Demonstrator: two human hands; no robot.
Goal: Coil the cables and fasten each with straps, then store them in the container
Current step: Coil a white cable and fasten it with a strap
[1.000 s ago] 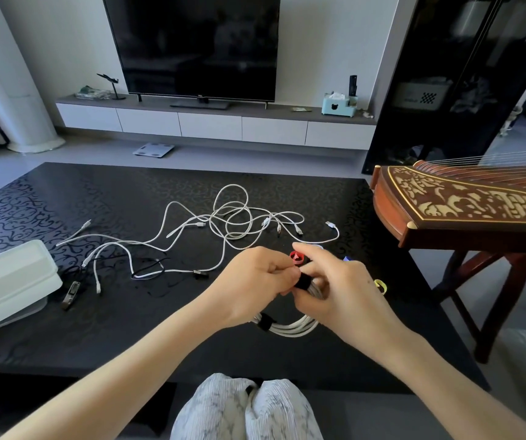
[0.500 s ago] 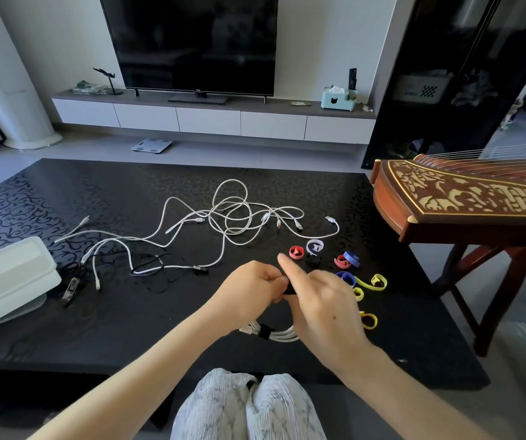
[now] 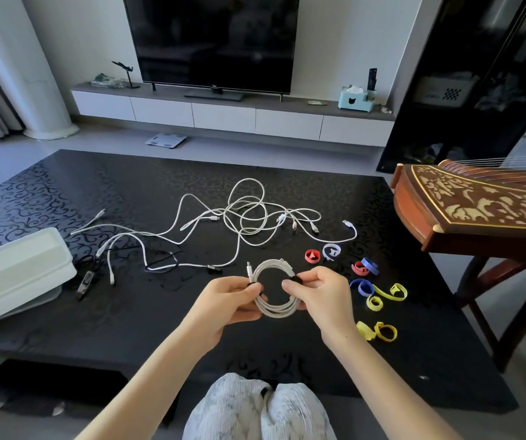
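A coiled white cable (image 3: pixel 275 308) hangs as a round loop above the near part of the black table (image 3: pixel 64 192). My left hand (image 3: pixel 228 300) pinches its left side and my right hand (image 3: pixel 320 292) pinches its right side, each at a black strap wrapped round the coil. Several loose white cables (image 3: pixel 242 223) lie tangled in the table's middle, with a black cable (image 3: pixel 163 265) to their left. Coloured straps lie to the right: red (image 3: pixel 312 256), blue (image 3: pixel 363 287) and yellow (image 3: pixel 385 332). The white container (image 3: pixel 14 274) sits at the left edge.
A carved wooden zither (image 3: pixel 484 204) on a stand juts in at the right, close to the table corner. A small dark clip-like item (image 3: pixel 85 282) lies beside the container. Beyond the table stand a TV and low cabinet. My knees sit below the table's near edge.
Both hands have spread apart and tilted the coil up, so it now shows as an open ring. The view shifted closer and slightly downward.
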